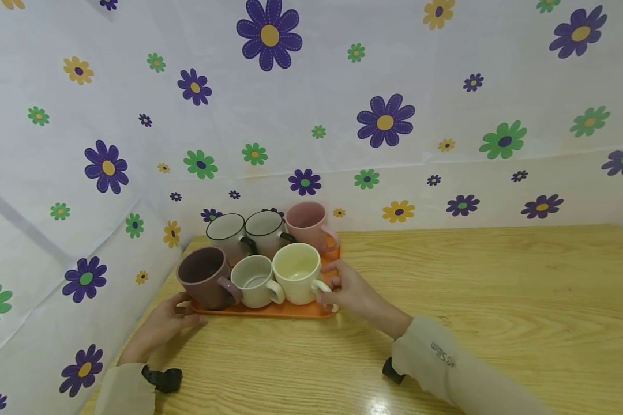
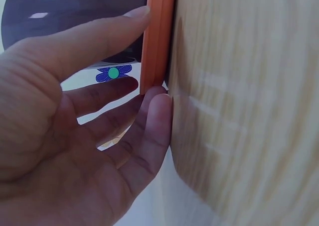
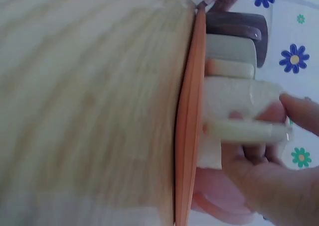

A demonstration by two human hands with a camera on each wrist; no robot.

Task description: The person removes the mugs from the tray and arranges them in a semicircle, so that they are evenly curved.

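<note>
An orange tray (image 1: 270, 310) bears several mugs. At its front left corner my left hand (image 1: 158, 328) grips the rim, thumb (image 2: 107, 34) on the side and other fingertips around the corner near the tabletop. Just above that hand stands a brown-mauve mug (image 1: 202, 279). My right hand (image 1: 355, 291) pinches the handle of a pale yellow mug (image 1: 297, 276) at the front right; in the right wrist view this handle (image 3: 246, 131) is blurred. A small light grey mug (image 1: 254, 282) stands between those two.
Behind the front row stand two white mugs with black rims, one at left (image 1: 228, 236) and one in the middle (image 1: 265, 233), plus a pink mug (image 1: 307, 222). A wooden table (image 1: 472, 300) lies under the tray. A flower-patterned white sheet (image 1: 311, 98) hangs behind and at left.
</note>
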